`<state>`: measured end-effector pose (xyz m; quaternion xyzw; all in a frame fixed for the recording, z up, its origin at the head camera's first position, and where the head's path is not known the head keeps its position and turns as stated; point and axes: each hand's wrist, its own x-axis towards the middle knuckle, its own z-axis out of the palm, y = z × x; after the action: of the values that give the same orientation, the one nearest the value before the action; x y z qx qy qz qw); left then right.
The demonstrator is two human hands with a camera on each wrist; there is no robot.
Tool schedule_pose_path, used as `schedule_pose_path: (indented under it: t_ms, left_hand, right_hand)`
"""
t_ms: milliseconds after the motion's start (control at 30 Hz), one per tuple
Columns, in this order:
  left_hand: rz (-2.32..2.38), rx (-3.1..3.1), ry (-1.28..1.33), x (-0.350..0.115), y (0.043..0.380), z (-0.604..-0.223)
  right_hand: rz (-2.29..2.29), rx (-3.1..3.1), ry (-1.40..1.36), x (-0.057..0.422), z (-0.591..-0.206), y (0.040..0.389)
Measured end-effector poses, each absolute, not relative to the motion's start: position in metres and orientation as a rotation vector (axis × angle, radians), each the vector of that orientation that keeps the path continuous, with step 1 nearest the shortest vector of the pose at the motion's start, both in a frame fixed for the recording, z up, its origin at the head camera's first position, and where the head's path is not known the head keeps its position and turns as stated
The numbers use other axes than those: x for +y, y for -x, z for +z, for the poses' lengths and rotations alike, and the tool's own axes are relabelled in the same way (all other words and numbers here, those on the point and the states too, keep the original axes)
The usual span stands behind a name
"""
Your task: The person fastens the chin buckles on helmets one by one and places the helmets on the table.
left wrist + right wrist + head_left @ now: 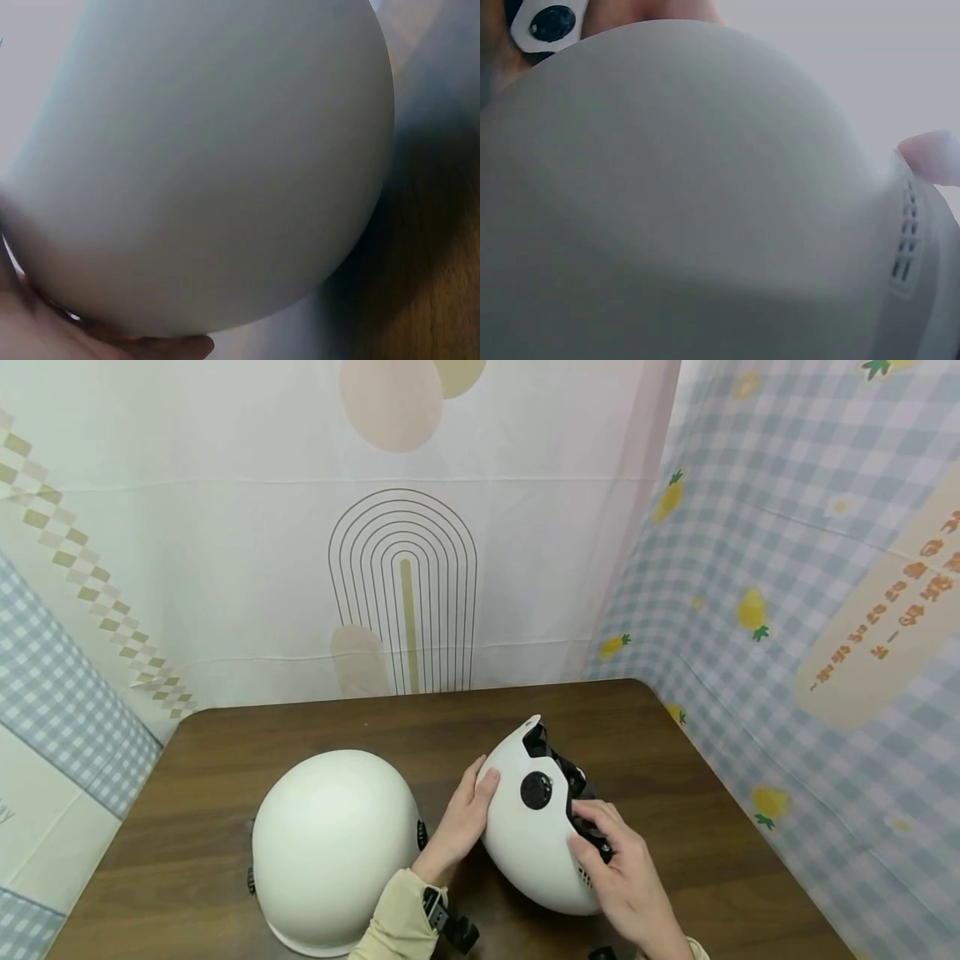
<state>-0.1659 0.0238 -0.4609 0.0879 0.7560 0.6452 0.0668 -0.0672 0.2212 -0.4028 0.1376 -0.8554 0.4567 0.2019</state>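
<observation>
A white helmet (517,852) with a black round knob on its side is tilted, its dark inner side turned to the right. My left hand (457,822) rests on the left of the dome with fingers and thumb laid along it; the left wrist view shows these fingers (169,347) below the shell. At the right rim my right hand (626,881) grips the edge, thumb outside and fingers over the black inner parts (588,835). Small vents (907,236) show near the right thumb (934,156) in the right wrist view. Some fingertips are hidden.
A second white helmet (333,852) stands dome up to the left, close to my left forearm. Both helmets are on a brown wooden table (735,843). Printed cloth (247,568) hangs behind the table's back edge, with checked cloth (720,552) on the right.
</observation>
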Motion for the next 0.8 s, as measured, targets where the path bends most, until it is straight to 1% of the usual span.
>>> schedule_pose_path:
  t_ms: [267, 567, 800]
  left_hand:
    - [1.971, 2.288, -0.231, 0.028, 0.164, -0.455]
    - [1.926, 2.317, -0.258, 0.027, 0.162, -0.447]
    - [1.885, 2.348, -0.232, 0.027, 0.161, -0.443]
  right_hand:
    - [1.294, -2.330, -0.209, 0.213, -0.403, 0.070]
    - [0.965, -2.444, -0.361, 0.212, -0.400, 0.067]
    - [0.950, -2.424, -0.403, 0.214, -0.402, 0.069]
